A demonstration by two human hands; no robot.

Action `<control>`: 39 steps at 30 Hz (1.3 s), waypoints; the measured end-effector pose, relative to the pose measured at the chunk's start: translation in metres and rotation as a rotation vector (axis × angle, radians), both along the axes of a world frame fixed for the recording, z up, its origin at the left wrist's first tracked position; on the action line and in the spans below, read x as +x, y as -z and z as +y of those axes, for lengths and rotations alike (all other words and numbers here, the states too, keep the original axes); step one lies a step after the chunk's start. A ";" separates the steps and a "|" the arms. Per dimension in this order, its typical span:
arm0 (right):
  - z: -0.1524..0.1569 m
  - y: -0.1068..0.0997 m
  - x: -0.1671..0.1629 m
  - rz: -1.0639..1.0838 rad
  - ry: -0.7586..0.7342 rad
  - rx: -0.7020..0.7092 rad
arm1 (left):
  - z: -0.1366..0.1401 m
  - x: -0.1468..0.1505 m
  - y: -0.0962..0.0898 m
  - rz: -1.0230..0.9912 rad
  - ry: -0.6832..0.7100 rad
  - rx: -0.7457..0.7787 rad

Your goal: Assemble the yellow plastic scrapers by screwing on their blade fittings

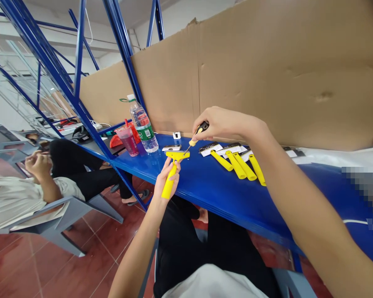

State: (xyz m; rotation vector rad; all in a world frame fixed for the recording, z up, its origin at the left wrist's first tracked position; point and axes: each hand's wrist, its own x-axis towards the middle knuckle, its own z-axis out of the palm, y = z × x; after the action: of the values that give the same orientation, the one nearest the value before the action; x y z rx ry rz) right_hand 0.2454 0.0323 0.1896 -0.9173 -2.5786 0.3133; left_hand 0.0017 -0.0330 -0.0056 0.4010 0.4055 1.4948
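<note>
My left hand [168,179] is closed around the handle of a yellow T-shaped scraper [168,187], its wide head turned up above the front edge of the blue table. From above, my right hand [211,120] grips a screwdriver [200,128] with a black and yellow handle. The shaft slants down to the right end of the scraper's head; whether its tip sits in a screw is too small to tell. Right of my hands, several yellow handles [236,164] lie side by side on the table, with black-and-white printed cards [210,149] behind them.
A large water bottle [144,128] and a pink cup with a straw [128,140] stand left on the blue table [199,186]. A small white device [176,135] sits near the cardboard wall [236,74]. Blue rack posts [122,45] rise at left, beside a seated person [65,178].
</note>
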 end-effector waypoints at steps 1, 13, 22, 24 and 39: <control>-0.001 0.000 0.000 -0.005 0.013 0.003 | 0.000 0.000 0.000 0.003 -0.003 0.011; -0.001 0.007 -0.007 -0.001 -0.034 0.062 | 0.003 0.004 -0.002 -0.008 -0.014 0.011; -0.021 0.006 -0.031 -0.206 0.178 0.167 | 0.004 -0.002 0.000 -0.033 0.005 -0.006; -0.023 0.006 -0.032 -0.219 0.199 0.160 | 0.006 -0.003 0.001 -0.049 0.011 -0.004; -0.023 0.000 -0.019 -0.107 0.103 -0.007 | 0.007 -0.005 0.002 -0.042 0.039 -0.005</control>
State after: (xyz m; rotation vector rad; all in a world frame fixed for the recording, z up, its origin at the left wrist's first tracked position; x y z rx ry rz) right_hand 0.2266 0.0098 0.1892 -1.0931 -2.6161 0.2502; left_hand -0.0028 -0.0259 -0.0073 0.3711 0.3664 1.4619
